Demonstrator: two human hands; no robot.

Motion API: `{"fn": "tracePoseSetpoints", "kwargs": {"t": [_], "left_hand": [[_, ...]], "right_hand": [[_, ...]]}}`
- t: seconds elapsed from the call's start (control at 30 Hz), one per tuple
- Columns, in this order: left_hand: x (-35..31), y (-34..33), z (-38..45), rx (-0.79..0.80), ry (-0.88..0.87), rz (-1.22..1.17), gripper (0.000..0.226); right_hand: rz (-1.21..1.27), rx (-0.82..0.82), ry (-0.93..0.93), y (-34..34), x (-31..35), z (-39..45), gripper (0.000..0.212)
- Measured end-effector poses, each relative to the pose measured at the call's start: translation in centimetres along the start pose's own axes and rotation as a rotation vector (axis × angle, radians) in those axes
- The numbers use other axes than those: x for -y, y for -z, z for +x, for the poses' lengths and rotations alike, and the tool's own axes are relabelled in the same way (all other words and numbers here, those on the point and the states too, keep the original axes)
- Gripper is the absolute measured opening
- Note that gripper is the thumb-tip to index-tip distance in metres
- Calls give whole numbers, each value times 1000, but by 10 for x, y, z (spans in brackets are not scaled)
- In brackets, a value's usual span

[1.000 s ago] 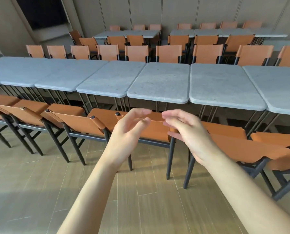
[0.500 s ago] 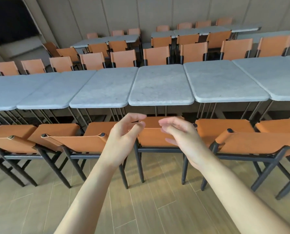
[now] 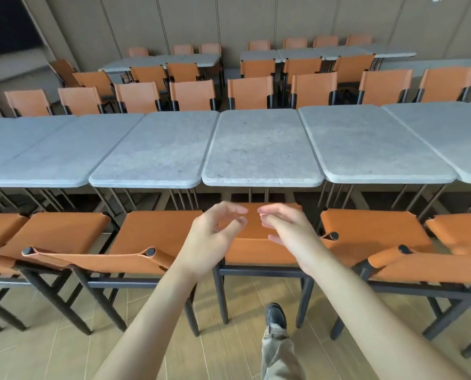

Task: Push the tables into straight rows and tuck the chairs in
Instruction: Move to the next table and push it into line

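1. Stepping forward, I see my shoe (image 3: 275,315) on the wood floor just behind the chair (image 3: 259,250) I'm facing.
2. Both forearms stretch ahead at about the same reach. My left hand (image 3: 212,237) and right hand (image 3: 286,229) hover over the chair's backrest, fingers loosely curled and holding nothing, fingertips nearly meeting.
3. The chair lies directly ahead of and below my hands, its backrest running left to right across my line of reach, each hand above its own half. Neither hand looks nearer, so I judge a two-handed grip on the top edge suits the push.
4. Its seat points away toward the grey table (image 3: 261,149), only its far edge under the tabletop, so it is not yet tucked in.
5. Beyond, the tables form one long row, with more chairs and tables behind.
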State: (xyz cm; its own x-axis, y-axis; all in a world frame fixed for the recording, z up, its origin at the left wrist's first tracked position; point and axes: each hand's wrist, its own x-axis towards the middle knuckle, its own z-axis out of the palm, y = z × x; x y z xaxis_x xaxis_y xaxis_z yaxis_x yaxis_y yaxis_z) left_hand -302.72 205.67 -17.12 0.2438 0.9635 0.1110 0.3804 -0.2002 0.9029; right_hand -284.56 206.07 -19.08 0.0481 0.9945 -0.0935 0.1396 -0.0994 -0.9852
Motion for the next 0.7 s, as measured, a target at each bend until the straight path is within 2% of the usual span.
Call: {"fn": "tracePoseSetpoints", "kwargs": {"t": [0.17,0.33,0.53,0.7], "left_hand": [[45,5,130,-23,8,134,15],[99,-17,299,45,11,325,19],[193,-73,458,373,26,699,69],[260,-109,537,539,-42,905,96]], "right_hand": [[7,32,-26,1,-5,126,17],[-59,-43,-59,45,-32,265,20],[-260,-162,-225,106,-109,394,34],[-488,-166,-266,131,-175,474,53]]}}
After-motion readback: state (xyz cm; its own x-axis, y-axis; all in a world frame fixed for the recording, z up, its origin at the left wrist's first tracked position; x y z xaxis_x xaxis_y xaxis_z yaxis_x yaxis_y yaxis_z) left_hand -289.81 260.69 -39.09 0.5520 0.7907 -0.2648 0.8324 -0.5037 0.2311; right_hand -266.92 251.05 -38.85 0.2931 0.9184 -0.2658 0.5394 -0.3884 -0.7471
